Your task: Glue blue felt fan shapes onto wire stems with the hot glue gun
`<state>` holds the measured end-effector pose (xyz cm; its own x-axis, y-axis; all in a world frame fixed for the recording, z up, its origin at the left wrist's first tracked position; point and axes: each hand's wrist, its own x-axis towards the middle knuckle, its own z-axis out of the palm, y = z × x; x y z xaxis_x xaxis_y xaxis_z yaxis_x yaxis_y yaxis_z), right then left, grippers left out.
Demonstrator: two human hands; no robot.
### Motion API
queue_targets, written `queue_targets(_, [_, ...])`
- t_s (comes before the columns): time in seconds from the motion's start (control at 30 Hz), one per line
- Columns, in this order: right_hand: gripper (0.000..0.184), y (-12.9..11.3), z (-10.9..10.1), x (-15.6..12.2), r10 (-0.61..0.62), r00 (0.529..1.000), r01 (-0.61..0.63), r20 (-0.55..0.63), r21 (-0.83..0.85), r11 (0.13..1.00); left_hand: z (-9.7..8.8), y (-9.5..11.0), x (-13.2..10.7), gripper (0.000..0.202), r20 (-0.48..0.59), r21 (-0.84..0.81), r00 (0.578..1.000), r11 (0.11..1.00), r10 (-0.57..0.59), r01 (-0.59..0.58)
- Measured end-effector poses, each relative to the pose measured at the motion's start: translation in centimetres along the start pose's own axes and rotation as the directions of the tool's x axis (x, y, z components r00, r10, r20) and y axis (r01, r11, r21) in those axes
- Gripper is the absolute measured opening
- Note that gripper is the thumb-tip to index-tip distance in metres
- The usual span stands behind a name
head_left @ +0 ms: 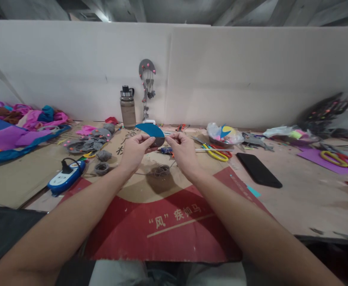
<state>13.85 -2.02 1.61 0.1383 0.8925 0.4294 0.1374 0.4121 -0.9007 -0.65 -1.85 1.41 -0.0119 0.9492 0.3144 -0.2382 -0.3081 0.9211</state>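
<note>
Over the middle of the cardboard, my left hand pinches a rounded felt-like piece, its upper part blue and its lower part dark grey. My right hand is closed at the right edge of this piece, thumb and fingers pressed together. What lies between those fingertips is too small to make out. Below the hands a loose coil of grey cord rests on the cardboard, and a strand rises from it toward my right hand. Two more grey bundles of cord lie left of my left hand.
Red-and-brown cardboard covers the table's front. Yellow-handled scissors, a black phone and a bowl stand right. Left are a blue power strip, grey felt scraps and a coloured fabric pile. A bottle stands behind.
</note>
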Motion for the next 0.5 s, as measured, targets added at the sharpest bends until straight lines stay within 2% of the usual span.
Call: queue_targets(0.5, [0.018,0.72,0.04,0.29,0.018,1.000,-0.020,0.024,0.113,0.993,-0.11,0.16,0.08,0.025,0.045,-0.004,0.999,1.000,-0.029,0.029])
